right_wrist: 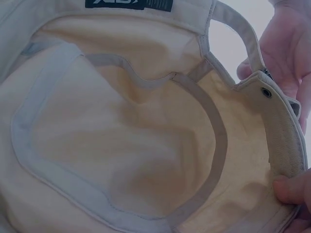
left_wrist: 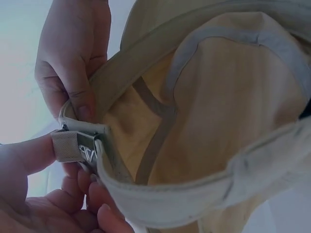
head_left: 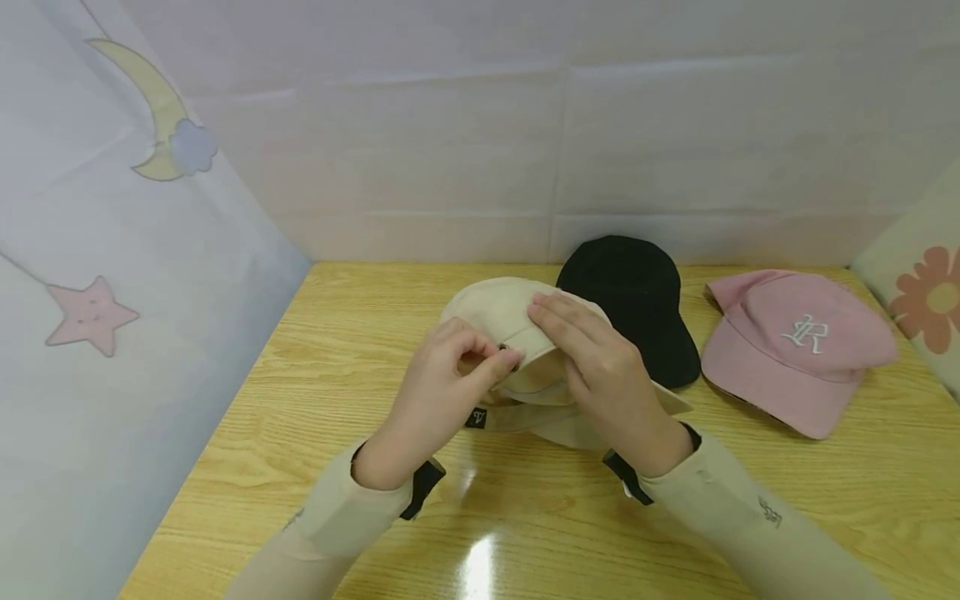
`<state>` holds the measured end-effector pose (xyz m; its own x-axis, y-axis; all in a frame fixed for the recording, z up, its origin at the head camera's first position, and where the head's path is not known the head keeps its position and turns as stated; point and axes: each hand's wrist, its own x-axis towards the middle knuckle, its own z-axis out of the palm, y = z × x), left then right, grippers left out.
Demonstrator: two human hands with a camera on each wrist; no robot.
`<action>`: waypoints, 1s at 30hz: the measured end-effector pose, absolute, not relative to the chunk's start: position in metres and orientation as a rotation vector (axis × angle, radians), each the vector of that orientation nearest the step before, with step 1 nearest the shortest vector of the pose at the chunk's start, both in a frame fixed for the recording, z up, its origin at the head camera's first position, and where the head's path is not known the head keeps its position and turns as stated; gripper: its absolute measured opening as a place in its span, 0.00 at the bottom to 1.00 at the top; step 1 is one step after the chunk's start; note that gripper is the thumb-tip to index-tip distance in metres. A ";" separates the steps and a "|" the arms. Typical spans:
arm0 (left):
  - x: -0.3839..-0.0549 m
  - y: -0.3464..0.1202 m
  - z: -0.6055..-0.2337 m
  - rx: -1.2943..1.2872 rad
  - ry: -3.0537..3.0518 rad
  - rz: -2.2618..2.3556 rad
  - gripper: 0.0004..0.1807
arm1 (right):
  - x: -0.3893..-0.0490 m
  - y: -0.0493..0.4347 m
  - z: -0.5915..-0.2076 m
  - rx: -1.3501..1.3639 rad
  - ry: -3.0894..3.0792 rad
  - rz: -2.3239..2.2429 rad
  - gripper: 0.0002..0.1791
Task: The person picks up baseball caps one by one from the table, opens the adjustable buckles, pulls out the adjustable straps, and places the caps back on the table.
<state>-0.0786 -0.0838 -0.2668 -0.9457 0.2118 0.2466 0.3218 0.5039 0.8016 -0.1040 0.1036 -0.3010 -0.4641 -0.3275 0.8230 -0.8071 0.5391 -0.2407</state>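
A beige cap (head_left: 491,304) is held between both hands, its inside facing me in both wrist views. My left hand (head_left: 431,392) pinches the back strap beside a metal buckle (left_wrist: 87,145), thumb on the strap's short end (left_wrist: 67,146). Across the back opening, my right hand (head_left: 611,379) grips the cap's edge, with its thumb inside the band and its fingers over the outer cloth. An eyelet (right_wrist: 266,92) shows in the band near the strap. Grey seam tape (right_wrist: 216,131) lines the inside, and a black label (right_wrist: 129,4) sits on the sweatband.
A black cap (head_left: 622,287) lies right behind the beige one, partly hidden by it. Farther right, a pink cap (head_left: 798,333) with a white letter rests on the wooden table (head_left: 300,433). Printed cloth walls (head_left: 450,150) stand at the back and sides.
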 end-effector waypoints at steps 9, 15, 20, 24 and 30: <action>-0.079 -0.085 -0.271 -0.499 -2.582 -1.586 0.09 | -0.103 0.105 -0.301 0.910 -2.031 0.832 0.23; -0.078 -0.088 -0.275 -0.490 -2.570 -1.612 0.09 | -0.102 0.106 -0.301 0.904 -2.056 0.828 0.24; -0.077 -0.087 -0.273 -0.458 -2.622 -1.439 0.11 | -0.102 0.105 -0.301 0.923 -2.046 0.817 0.24; -0.075 -0.085 -0.271 -0.448 -2.652 -1.370 0.12 | -0.102 0.104 -0.300 0.935 -2.028 0.804 0.24; -0.074 -0.085 -0.273 -0.446 -2.626 -1.480 0.10 | -0.100 0.104 -0.301 0.932 -2.021 0.801 0.24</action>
